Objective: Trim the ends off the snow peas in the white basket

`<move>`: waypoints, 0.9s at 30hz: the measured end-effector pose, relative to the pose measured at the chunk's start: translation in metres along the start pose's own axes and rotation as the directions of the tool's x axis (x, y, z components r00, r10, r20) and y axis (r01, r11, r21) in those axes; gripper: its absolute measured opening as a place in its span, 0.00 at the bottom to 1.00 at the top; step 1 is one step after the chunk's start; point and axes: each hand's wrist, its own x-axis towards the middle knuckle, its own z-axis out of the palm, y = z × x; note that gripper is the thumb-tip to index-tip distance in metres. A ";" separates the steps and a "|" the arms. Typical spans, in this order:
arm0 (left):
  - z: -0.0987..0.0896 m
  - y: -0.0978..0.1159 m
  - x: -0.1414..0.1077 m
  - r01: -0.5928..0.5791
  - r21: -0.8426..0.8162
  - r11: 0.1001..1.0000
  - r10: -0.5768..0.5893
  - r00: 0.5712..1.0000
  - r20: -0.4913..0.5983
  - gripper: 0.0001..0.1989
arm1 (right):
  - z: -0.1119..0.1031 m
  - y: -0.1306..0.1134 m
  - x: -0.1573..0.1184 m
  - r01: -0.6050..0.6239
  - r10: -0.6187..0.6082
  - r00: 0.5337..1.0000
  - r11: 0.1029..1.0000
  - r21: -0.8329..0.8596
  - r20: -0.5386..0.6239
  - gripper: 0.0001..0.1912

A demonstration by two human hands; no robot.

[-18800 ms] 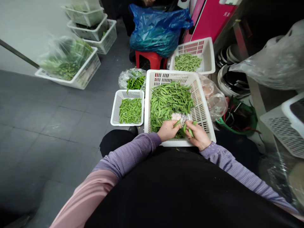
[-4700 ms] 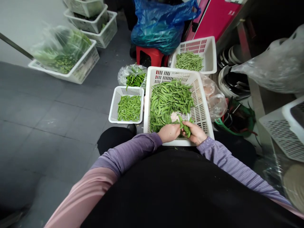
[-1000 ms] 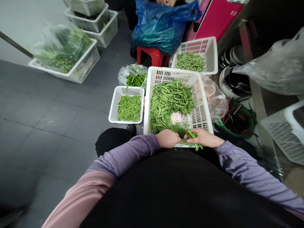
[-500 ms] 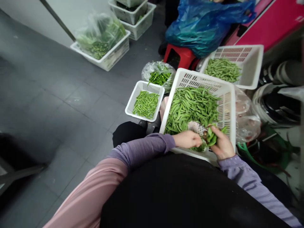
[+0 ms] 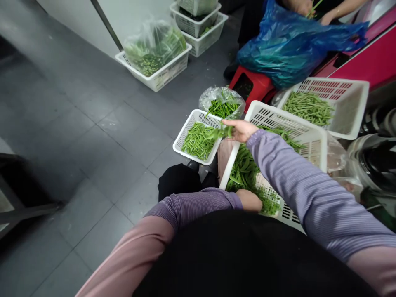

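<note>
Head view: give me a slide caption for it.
Green pods in the right hand, at the small white basket's edge.

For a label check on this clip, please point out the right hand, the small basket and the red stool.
Right hand [image 5: 243,130]: head view, on its back.
Small basket [image 5: 201,116]: head view, on its far inner wall.
Red stool [image 5: 260,85]: head view, on its side.

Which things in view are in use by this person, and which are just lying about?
Apparently in use:
- right hand, blurred pods at its fingers
- small white basket
- large white basket
- left hand, by green scraps

Probably just around:
- blue bag (another person's hands above)
- red stool
- stacked baskets
</note>
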 end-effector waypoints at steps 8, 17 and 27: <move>0.008 -0.004 0.001 -0.025 0.140 0.990 0.037 0.996 -0.079 0.13 | -0.112 0.058 -0.043 0.247 -0.273 0.961 0.798 -0.549 0.036 0.10; 0.005 -0.002 0.013 0.191 0.214 0.958 -0.149 0.969 -0.196 0.15 | -0.152 0.221 -0.033 -0.124 -0.146 0.940 0.696 -0.707 -0.308 0.02; -0.007 -0.002 0.020 0.380 0.165 0.910 -0.304 0.883 -0.357 0.17 | -0.159 0.213 -0.027 -0.123 -0.175 0.900 0.778 -0.617 -0.400 0.01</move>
